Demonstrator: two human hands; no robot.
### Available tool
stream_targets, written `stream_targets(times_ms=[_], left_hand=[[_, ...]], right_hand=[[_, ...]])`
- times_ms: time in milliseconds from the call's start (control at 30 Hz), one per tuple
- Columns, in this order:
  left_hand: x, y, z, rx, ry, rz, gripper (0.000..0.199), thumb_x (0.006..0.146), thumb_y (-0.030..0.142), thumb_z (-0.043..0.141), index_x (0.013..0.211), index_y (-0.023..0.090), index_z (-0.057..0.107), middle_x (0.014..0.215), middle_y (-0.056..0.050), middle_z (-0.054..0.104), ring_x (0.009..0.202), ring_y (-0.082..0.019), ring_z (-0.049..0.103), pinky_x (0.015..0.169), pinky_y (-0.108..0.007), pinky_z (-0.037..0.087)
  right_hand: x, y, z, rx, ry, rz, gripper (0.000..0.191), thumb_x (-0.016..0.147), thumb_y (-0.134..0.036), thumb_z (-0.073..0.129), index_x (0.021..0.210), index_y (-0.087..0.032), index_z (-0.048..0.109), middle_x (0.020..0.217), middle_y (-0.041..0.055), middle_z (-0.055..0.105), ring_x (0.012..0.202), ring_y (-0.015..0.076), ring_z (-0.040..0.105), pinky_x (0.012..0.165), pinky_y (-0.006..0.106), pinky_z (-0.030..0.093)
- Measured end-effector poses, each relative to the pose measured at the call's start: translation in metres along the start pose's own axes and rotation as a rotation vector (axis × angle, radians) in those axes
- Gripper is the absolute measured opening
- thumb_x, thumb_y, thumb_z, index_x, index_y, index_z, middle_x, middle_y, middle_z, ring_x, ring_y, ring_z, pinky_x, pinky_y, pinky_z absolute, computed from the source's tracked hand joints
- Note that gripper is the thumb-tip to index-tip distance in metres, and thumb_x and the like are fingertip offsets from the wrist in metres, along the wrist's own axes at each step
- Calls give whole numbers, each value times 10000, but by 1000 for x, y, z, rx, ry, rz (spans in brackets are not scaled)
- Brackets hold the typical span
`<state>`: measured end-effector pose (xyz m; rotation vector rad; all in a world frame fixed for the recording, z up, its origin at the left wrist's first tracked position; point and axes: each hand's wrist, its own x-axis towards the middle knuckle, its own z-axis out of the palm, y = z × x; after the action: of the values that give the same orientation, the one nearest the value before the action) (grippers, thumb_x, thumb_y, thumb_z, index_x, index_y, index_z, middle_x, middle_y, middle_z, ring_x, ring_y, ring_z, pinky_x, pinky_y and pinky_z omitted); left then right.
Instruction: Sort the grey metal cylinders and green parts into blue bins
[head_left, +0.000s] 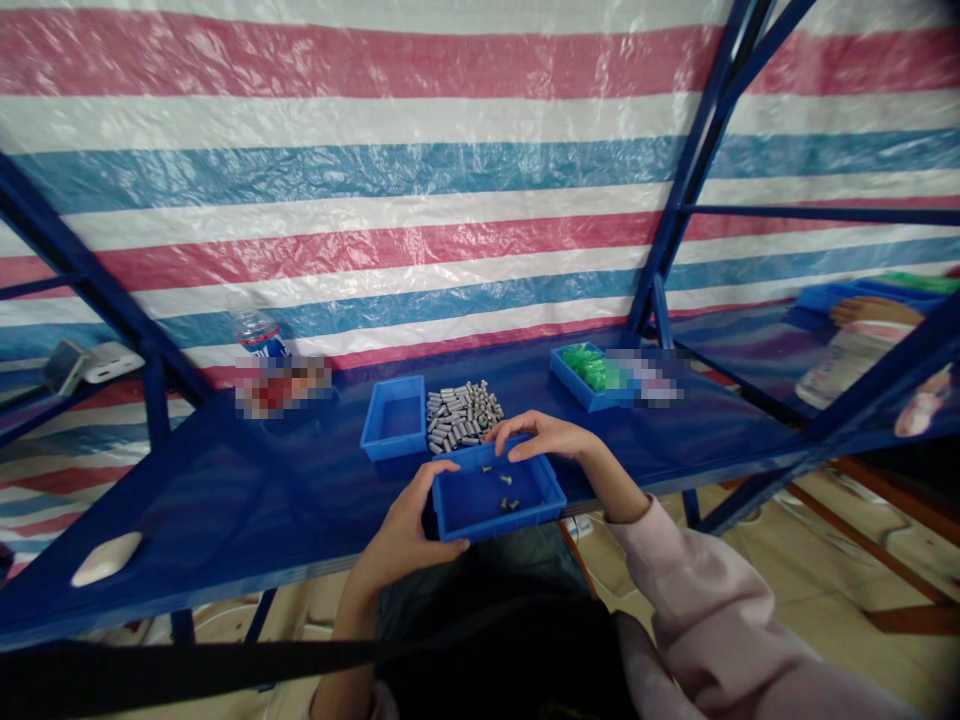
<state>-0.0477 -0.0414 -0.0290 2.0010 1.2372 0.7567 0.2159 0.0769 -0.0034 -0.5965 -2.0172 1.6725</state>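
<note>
A shallow blue tray (480,497) with several small screws (507,503) in it sits at the table's front edge. My left hand (409,525) grips its left end, thumb along the near wall and fingers at the far left corner. My right hand (544,438) is over the tray's far right rim, fingers apart and curved down, with nothing visible between them. Just beyond the tray lies a heap of metal cylinders (459,415). Left of the heap stands another blue tray (395,415), which looks empty.
A blue box of green pieces (587,374) stands back right, beside a blurred patch. A clear bottle (262,335) is back left, a white mouse-like object (107,559) front left. Blue frame posts (679,200) rise behind. At far right is another person's hand (876,311).
</note>
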Motion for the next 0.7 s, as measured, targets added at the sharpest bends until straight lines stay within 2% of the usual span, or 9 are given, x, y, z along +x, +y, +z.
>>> stream_targets(times_ms=[67,133,233,300,433,567,700], left_hand=[[0,-1,0,0,3,3,724,691,253,736,1317,290,375,1347,-48,460,1217,-287,486,1037,-400,386],[0,-1,1,1,2,-5,722,689,254,736,1314,288,377,1341,-51,463,1209,-290,491,1035,-404,386],[0,-1,1,-1,-5,-21,714,687,252,738,1300,292,375,1326,-47,467,1196,-285,496,1026,-404,389],[0,-1,0,-4,-9,-25,705,687,249,736,1290,291,373,1316,-46,468,1186,-281,498,1021,-402,389],[0,1,-1,1,-11,-26,671,686,252,734,1258,270,383,1284,-52,477,1160,-286,501,1010,-404,387],[-1,3,-2,-3,-27,-47,622,692,250,725,1212,264,384,1213,-37,502,1094,-269,524,984,-393,399],[-2,4,-3,3,-37,-57,586,690,240,717,1168,262,380,1159,-22,507,1052,-251,521,942,-364,413]], right_hand=[[2,3,1,6,64,17,305,751,-431,725,899,-165,738,1025,62,705,1028,217,616,972,364,414],[5,7,1,23,181,26,345,769,-464,695,926,-159,729,981,61,716,949,201,635,921,351,446],[11,15,1,15,369,39,354,703,-452,748,884,-149,723,854,44,717,805,174,638,807,315,475],[13,19,-1,6,432,43,341,670,-423,776,863,-146,724,801,30,709,739,154,625,750,293,472],[15,21,-2,18,425,63,326,660,-395,781,862,-144,737,799,24,712,700,136,614,715,275,467],[13,21,-1,24,420,110,337,661,-407,776,872,-146,746,837,36,729,748,157,631,723,278,477],[12,25,-3,-2,414,171,350,697,-439,740,901,-155,746,803,39,726,699,162,623,635,266,475]])
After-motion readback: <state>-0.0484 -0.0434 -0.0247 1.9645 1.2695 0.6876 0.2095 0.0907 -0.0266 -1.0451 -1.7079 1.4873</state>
